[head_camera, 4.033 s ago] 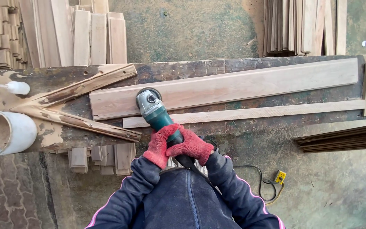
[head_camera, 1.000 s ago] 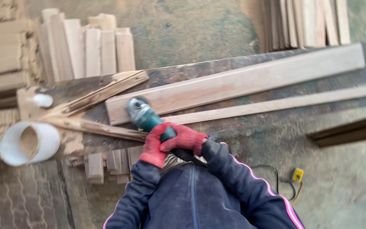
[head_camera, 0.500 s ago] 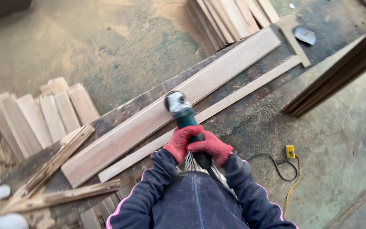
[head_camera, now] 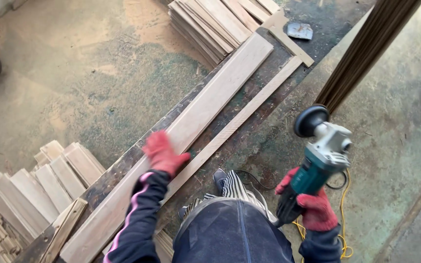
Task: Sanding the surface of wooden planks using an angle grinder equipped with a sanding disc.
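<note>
My left hand [head_camera: 162,153], in a red glove, lies flat on a long pale wooden board [head_camera: 220,92] that rests on a dark workbench [head_camera: 264,83]. My right hand [head_camera: 313,207], also gloved in red, grips the body of a green and grey angle grinder [head_camera: 320,156]. The grinder is held off the bench to the right, with its black disc [head_camera: 310,120] turned up and to the left. A thin wooden strip [head_camera: 249,109] lies alongside the board on its near side.
Stacks of short boards [head_camera: 210,24] lie on the floor beyond the bench and more [head_camera: 49,180] at the lower left. Dark slats [head_camera: 361,53] lean at the upper right. A yellow cable [head_camera: 342,243] trails on the green floor by my right side.
My left hand has let go of the grinder and moved onto the board. My right hand has swung the grinder off the board to the right, now holding it alone. The view has turned.
</note>
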